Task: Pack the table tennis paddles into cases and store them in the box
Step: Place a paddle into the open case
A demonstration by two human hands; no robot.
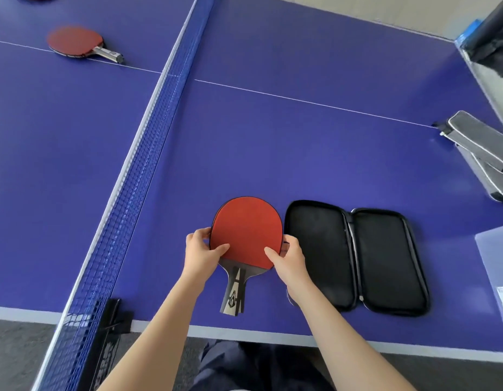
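- Your left hand (201, 253) pinches the left rim of the red paddle (246, 227), thumb on the rubber.
- Your right hand (289, 259) pinches its right rim the same way.
- The paddle is near the front edge of the table (272, 136), handle pointing to 6 o'clock.
- The black case (357, 258) lies open just beside it at 3 o'clock.
- Another paddle (75, 40) lies past the net (148, 142) at 10 o'clock.
- Grey cases (481, 153) sit at 2 o'clock.

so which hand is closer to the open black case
Right. The right hand grips the red paddle on the edge beside the open black case; the left hand holds its opposite edge, farther away.
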